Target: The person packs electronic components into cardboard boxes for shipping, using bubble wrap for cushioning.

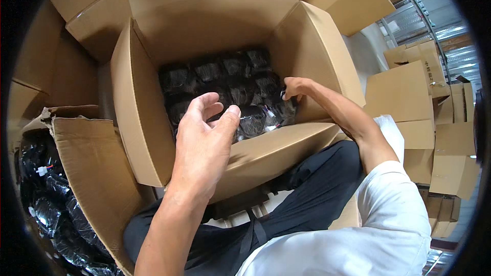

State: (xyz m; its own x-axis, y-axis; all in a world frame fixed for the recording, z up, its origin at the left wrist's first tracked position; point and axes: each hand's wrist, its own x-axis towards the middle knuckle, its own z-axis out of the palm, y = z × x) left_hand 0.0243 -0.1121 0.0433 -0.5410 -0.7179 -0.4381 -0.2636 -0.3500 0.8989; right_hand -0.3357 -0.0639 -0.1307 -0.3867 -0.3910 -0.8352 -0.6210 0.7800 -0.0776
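Observation:
An open cardboard box point(204, 0) stands in front of me with its flaps up. Rows of black rounded parts point(240, 92) in clear plastic lie inside it, and a few show wires with white connectors point(269, 128). My left hand point(204, 130) hovers over the near side of the box, its fingers loosely bent and the thumb apart, with nothing in it. Reaching in at the right wall, my right hand point(295, 88) has its fingers closed at the edge of the wrapped parts. A small dark bit shows at its fingertips, too little to name.
At the lower left, a second open box point(92, 174) with a torn rim holds more black plastic-wrapped parts point(56, 209). Cardboard boxes point(99, 20) stand behind it. More cartons point(401, 97) are stacked at the right, below a metal rail point(427, 18).

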